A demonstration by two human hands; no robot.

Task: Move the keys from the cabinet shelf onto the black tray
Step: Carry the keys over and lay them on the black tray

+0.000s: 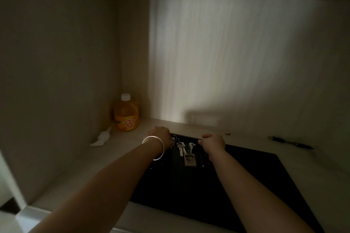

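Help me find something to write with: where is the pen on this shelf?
In the head view the pen lies flat at the far right of the shelf, behind the black tray, right of the right hand.

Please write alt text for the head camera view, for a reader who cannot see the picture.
Two bare hands, left and right, reach into a dim cabinet over a bunch of keys lying at the far end of a black tray. An orange bottle stands in the back left corner; a pen lies at right.

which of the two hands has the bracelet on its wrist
The left hand, over the key ring end of the keys; a thin silver bracelet circles its wrist. The right hand has a bare wrist.
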